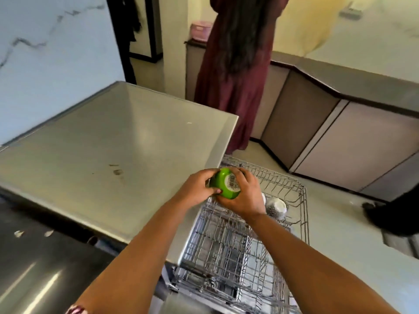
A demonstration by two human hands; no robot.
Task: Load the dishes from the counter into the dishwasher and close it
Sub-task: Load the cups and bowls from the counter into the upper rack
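Note:
A green cup (223, 184) with a white barcode label on its base is held upside down over the pulled-out wire rack (301, 196) of the dishwasher. My left hand (195, 190) grips its left side and my right hand (246, 196) curls around its right side from below. A steel tumbler (276, 207) lies in the rack just right of my right hand. The lower rack (226, 264) shows beneath the upper one.
The steel counter top (108, 150) spreads to the left, above the dishwasher. A person in a maroon dress (233, 82) stands beyond the rack. Grey cabinets (340, 141) line the right. A dark object (394, 216) lies on the floor at right.

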